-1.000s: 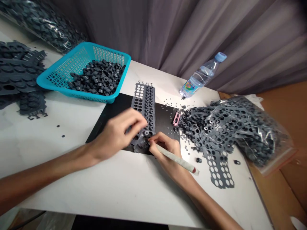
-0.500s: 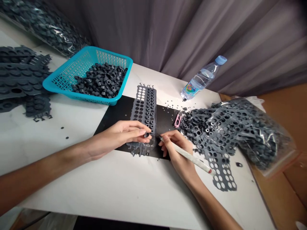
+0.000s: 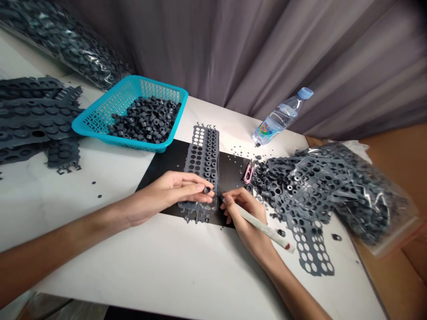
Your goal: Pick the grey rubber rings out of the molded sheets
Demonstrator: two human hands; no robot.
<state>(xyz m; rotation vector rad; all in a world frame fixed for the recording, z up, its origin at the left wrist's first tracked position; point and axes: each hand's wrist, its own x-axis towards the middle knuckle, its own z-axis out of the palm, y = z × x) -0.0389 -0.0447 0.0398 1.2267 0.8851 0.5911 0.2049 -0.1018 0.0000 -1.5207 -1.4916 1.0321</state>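
A grey rubber sheet (image 3: 204, 155) full of round holes and small rings lies on a black mat (image 3: 167, 160). My left hand (image 3: 170, 192) rests on the sheet's near end and pinches a small dark rubber ring (image 3: 207, 190) between thumb and fingertips. My right hand (image 3: 245, 213) sits just right of the sheet. It grips a thin white stick tool (image 3: 263, 227) like a pen, with the tip at the sheet's right edge.
A turquoise basket (image 3: 100, 116) holds several loose rings. Punched-out sheets (image 3: 300, 186) spill from a plastic bag (image 3: 360, 195) on the right. Grey sheets (image 3: 33, 111) are stacked at the left. A water bottle (image 3: 280, 116) lies behind, pink clippers (image 3: 247, 172) beside the mat.
My left hand has turned from fingers-down on the sheet to holding a ring in its fingertips. My right hand has drawn the stick a little right, off the sheet. The view has shifted slightly.
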